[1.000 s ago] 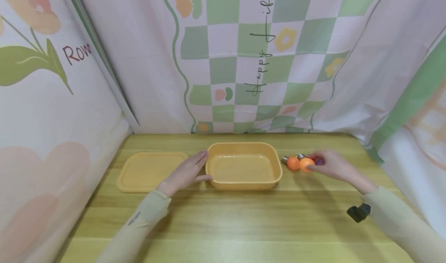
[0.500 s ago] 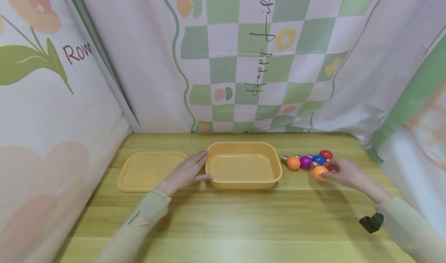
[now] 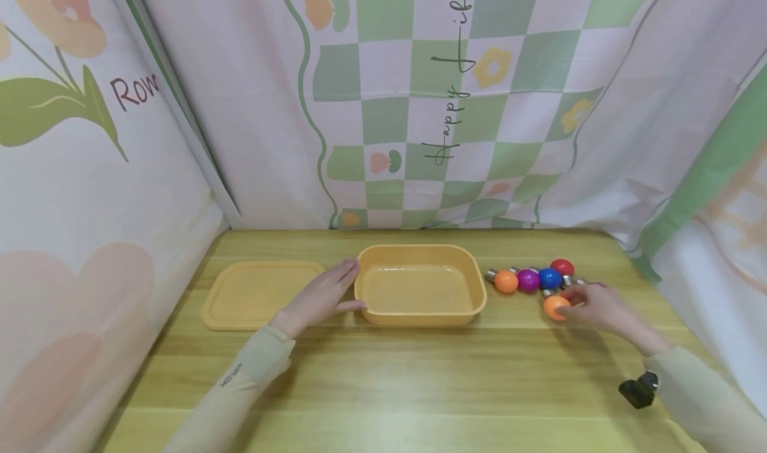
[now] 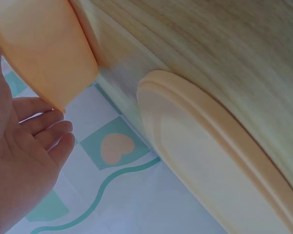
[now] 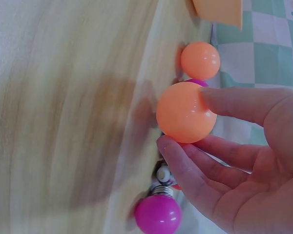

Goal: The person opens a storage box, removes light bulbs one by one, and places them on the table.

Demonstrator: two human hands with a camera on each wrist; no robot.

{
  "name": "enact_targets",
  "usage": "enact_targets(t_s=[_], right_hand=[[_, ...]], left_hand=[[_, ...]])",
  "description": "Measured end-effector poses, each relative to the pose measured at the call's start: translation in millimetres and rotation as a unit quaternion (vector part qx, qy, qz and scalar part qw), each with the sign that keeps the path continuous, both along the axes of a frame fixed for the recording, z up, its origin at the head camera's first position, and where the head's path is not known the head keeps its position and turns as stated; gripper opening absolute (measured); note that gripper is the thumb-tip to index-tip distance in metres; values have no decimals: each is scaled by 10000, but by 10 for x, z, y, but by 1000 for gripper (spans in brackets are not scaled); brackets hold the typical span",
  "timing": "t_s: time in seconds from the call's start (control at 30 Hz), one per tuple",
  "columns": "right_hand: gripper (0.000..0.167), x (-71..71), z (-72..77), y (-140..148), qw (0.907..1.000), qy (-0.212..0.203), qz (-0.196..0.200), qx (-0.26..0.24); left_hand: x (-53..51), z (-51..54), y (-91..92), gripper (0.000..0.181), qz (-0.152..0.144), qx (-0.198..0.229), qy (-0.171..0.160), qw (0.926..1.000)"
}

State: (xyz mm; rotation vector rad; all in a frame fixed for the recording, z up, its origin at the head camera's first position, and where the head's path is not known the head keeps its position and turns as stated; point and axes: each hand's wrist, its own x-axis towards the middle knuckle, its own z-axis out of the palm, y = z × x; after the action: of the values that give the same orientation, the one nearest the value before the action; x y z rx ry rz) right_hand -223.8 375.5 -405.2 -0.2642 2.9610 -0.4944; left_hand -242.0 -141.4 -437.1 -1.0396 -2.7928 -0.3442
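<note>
My right hand (image 3: 602, 312) pinches an orange light bulb (image 3: 556, 308) between thumb and fingers, its metal base toward the back. In the right wrist view the thumb presses one side of this bulb, with fingertips on the other. Just beyond lie more bulbs: orange (image 3: 506, 281), purple (image 3: 528, 280), blue (image 3: 549, 279) and red (image 3: 562, 268). Another purple bulb (image 5: 158, 215) shows below the fingers in the right wrist view; the hand mostly hides it in the head view. My left hand (image 3: 314, 301), fingers extended, touches the left side of a yellow plastic box (image 3: 419, 320), which holds nothing.
Left of the box a matching yellow lid (image 3: 254, 296) lies flat on the wooden table (image 3: 383, 386), partly behind the left hand. A checkered curtain (image 3: 431, 120) hangs along the table's back edge. A black device (image 3: 640, 390) sits at the right wrist.
My right hand has carried the orange bulb rightward and nearer to me, away from the row. The purple, blue and red bulbs behind it have come into sight. The left hand stays put.
</note>
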Motion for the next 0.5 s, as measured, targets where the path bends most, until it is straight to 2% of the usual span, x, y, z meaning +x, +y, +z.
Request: enact_targets(t_s=[0.2, 0.5], right_hand=[[41, -29, -61, 11, 9997, -214, -74, -110], [45, -79, -86, 24, 9997, -231, -67, -106]], left_hand=[[-1, -14, -6, 85, -21, -35, 48, 10000], [-7, -9, -2, 85, -21, -41, 38, 10000]])
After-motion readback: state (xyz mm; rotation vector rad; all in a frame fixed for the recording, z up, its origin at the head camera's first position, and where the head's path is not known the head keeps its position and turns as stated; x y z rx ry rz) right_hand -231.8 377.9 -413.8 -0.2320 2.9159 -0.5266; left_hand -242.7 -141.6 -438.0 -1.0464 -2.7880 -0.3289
